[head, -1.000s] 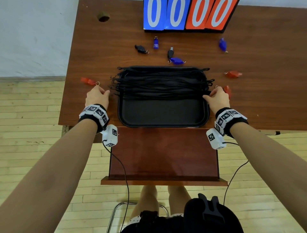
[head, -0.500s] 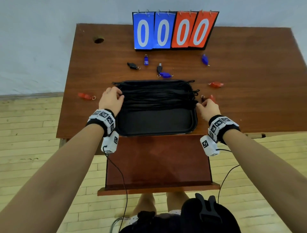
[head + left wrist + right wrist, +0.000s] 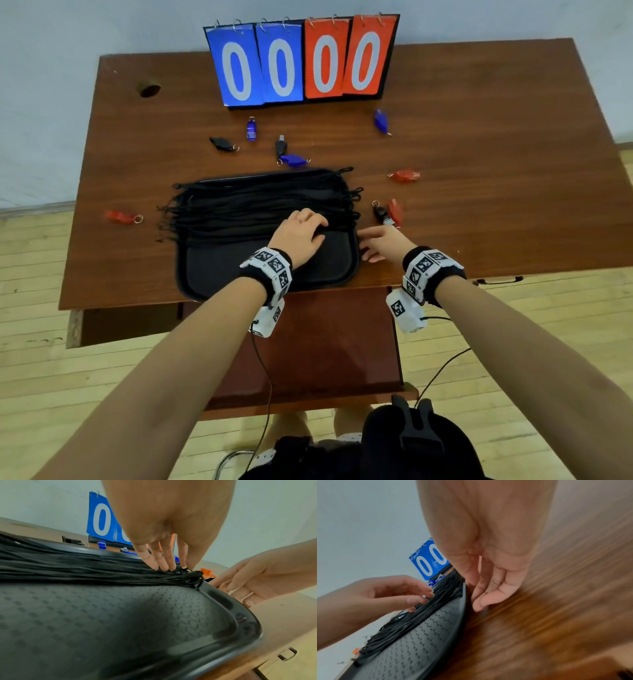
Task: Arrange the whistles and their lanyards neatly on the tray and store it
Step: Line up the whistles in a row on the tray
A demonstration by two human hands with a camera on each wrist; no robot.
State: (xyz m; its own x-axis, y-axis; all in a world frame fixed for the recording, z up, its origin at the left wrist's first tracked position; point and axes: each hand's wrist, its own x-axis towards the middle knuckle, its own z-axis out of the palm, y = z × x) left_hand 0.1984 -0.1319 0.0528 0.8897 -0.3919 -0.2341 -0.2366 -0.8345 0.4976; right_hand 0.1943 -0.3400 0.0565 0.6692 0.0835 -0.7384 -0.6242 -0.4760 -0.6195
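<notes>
A black tray (image 3: pixel 239 267) lies at the table's front edge, its far half covered by a bundle of black lanyards (image 3: pixel 253 209). My left hand (image 3: pixel 317 228) reaches across and presses its straight fingertips (image 3: pixel 169 566) on the bundle's right end. My right hand (image 3: pixel 364 245) is open, with its fingers (image 3: pixel 481 601) against the tray's right rim. Loose whistles lie on the table around the tray: a red one (image 3: pixel 120 216) at the left, black (image 3: pixel 221 143) and blue ones (image 3: pixel 294 160) behind, a red one (image 3: pixel 404 175) and a black-and-red pair (image 3: pixel 387 212) at the right.
A flip scoreboard (image 3: pixel 301 58) showing zeros stands at the table's back edge, with another blue whistle (image 3: pixel 381 120) in front of it. A round hole (image 3: pixel 149 89) is at the back left. A wooden pull-out shelf (image 3: pixel 325 342) juts toward me under the front edge.
My left hand has crossed from the tray's left side to the right end of the lanyard bundle. My right hand stays by the right rim, a little nearer to me.
</notes>
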